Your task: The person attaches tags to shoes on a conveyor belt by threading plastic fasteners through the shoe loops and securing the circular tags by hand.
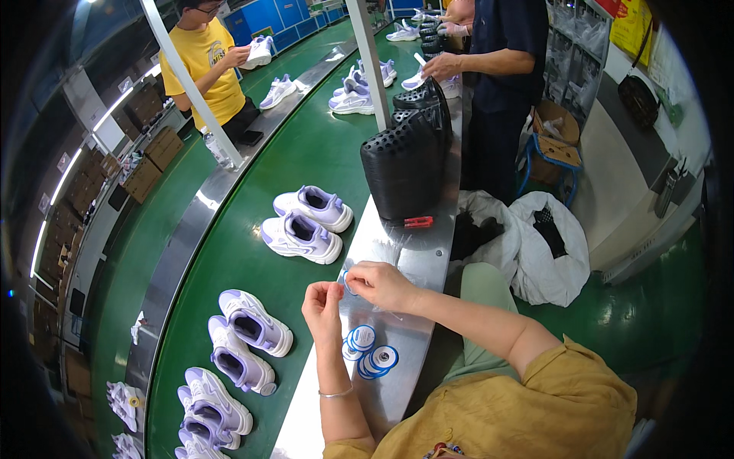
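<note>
White-and-lilac sneakers (248, 327): loose bunch on the green belt (229, 245), lower left, another pair further up
Left hand (324, 304): fingertips pinched together, honestly can't tell if anything's between them
Blue-edged round tag (347, 285): mostly hidden, right by the right hand's fingertips, over the metal ledge (405, 344)
Tag pile (371, 352): overlapping, flat on the ledge
Right hand (382, 285): thumb and finger closed, can't tell if they've got that tag

Wearer's hands (382, 286) — two, bracelet (336, 395) — one
</note>
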Available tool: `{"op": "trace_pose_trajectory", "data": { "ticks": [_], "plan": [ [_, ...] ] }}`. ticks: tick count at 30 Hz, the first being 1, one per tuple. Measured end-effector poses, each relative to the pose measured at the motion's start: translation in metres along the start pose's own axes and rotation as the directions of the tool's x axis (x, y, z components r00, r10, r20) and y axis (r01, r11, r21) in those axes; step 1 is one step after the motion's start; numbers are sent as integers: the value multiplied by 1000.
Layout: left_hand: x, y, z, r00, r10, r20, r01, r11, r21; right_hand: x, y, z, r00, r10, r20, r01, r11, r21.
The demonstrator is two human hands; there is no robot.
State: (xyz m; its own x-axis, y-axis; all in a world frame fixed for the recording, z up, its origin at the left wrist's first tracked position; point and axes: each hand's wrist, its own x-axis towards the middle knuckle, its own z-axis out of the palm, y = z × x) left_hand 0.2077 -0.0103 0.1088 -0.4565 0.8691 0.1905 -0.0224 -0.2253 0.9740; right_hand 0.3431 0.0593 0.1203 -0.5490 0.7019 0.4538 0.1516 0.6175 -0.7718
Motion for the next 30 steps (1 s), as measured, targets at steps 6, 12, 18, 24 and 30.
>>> {"op": "trace_pose_trajectory", "data": {
  "ticks": [6, 12, 18, 24, 30],
  "plan": [
    [74, -21, 24, 993, 113, -22, -94, 907, 410, 11, 28, -27, 989, 124, -84, -116, 988, 99],
    [156, -79, 46, 943, 327, 67, -288, 693, 661, 22, 40, -50, 991, 110, -78, -102, 990, 102],
    [170, -63, 89, 976, 217, -34, -93, 548, 831, 27, 68, -82, 984, 175, -40, -170, 980, 99],
    [158, -73, 63, 937, 296, -186, 10, 510, 860, 32, 89, -84, 984, 167, -58, -159, 980, 119],
    [125, -89, 35, 861, 395, -320, -41, 682, 730, 53, 101, -59, 997, 78, 1, -78, 996, 42]
  ]
}}
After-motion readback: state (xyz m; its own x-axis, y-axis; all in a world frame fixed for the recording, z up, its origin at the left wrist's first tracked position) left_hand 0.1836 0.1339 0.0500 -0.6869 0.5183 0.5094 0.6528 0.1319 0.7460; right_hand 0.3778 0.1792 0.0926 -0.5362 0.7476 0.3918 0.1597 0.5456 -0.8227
